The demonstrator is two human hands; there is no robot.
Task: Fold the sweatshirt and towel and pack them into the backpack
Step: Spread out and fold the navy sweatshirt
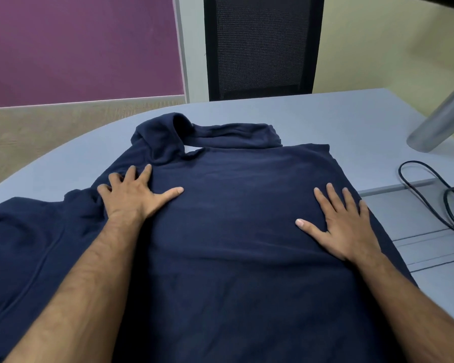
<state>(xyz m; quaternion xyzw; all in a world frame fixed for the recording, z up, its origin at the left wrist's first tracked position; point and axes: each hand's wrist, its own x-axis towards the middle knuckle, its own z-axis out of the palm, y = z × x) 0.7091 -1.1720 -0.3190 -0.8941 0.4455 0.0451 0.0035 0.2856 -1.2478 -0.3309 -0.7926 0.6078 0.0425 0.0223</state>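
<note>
- While both hands lie on it, the navy sweatshirt (233, 218) is spread across the grey-blue table (325, 119), covering most of the near side.
- Left hand (134, 195): palm down on the sweatshirt's left shoulder area, fingers spread, tips slightly bent into the cloth, gripping nothing.
- Right hand (344, 226): flat on the right side of the sweatshirt, fingers straight and spread, holding nothing.
- Hood (165, 137) bunched at the far left end; one sleeve (236, 134) folded across the far edge.
- Left part of the sweatshirt trails off toward the near left.
- Black cable (430, 195) looped on the table, right of the sweatshirt.
- Black mesh chair (262, 45) behind the table.
</note>
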